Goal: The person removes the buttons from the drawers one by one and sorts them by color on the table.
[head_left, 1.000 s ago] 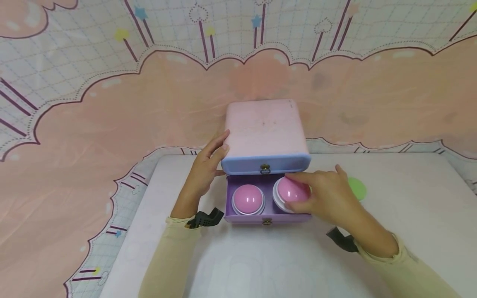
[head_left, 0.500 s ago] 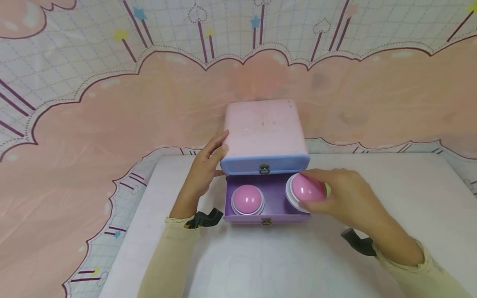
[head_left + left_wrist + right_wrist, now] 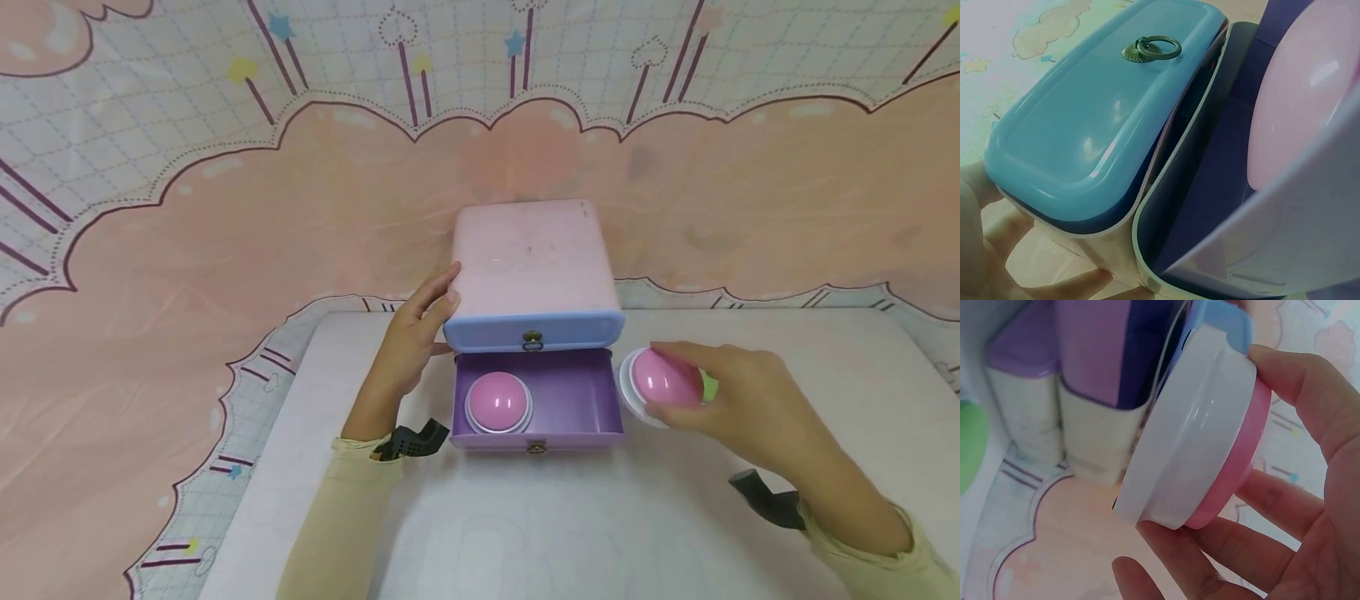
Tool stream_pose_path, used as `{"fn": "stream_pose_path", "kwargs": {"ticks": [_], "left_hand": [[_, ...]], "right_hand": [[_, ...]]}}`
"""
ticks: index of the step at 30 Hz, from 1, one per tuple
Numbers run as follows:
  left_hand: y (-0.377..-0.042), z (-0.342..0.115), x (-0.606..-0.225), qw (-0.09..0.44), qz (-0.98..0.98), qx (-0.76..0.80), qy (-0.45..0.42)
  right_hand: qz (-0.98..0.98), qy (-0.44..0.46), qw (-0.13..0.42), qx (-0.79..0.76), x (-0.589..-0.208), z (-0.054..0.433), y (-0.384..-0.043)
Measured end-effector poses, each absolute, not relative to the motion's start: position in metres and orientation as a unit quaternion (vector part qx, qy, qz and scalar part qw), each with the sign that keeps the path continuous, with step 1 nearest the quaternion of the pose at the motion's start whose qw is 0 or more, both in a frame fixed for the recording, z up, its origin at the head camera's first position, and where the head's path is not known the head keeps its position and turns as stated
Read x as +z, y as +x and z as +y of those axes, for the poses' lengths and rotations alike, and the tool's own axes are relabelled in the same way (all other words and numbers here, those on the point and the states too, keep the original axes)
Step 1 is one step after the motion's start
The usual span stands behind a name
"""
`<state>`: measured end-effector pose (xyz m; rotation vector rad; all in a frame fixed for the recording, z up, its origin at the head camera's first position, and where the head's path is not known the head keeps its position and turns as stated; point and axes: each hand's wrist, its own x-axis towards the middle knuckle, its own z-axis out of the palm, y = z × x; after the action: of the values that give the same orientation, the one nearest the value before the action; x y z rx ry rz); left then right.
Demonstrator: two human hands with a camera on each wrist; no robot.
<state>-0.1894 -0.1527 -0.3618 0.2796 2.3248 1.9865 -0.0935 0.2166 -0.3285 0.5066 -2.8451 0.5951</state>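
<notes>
A small pink chest of drawers (image 3: 536, 258) stands on the table, its blue upper drawer (image 3: 495, 333) closed or nearly so. Below it, the purple drawer (image 3: 562, 392) is pulled out. Inside at the left sits a round white button with a pink dome (image 3: 498, 402). My left hand (image 3: 408, 342) rests against the chest's left side, fingers extended. Just right of the drawer, my right hand (image 3: 750, 400) holds a second pink-domed button (image 3: 663, 379) between thumb and fingers, tilted. The right wrist view shows its white base (image 3: 1191, 425) facing the chest.
A light green round thing (image 3: 709, 387) lies behind my right hand, mostly hidden. The white table (image 3: 525, 533) extends in front of the chest. A patterned peach cloth (image 3: 337, 208) hangs close behind it.
My right hand has lifted the right pink-domed button out of the purple drawer and carried it rightward past the drawer's side. My left hand has stayed in place.
</notes>
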Motion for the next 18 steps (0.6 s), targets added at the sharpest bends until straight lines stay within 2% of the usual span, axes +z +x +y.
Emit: {"fn": "stream_pose_path", "kwargs": {"ticks": [4, 18], "left_hand": [[-0.189, -0.153, -0.361, 0.037, 0.753, 0.650, 0.090], [-0.188, -0.153, -0.360, 0.037, 0.752, 0.652, 0.086]], "right_hand": [[-0.962, 0.162, 0.091, 0.200, -0.334, 0.226, -0.093], [-0.973, 0.112, 0.017, 0.201, -0.352, 0.244, -0.091]]}}
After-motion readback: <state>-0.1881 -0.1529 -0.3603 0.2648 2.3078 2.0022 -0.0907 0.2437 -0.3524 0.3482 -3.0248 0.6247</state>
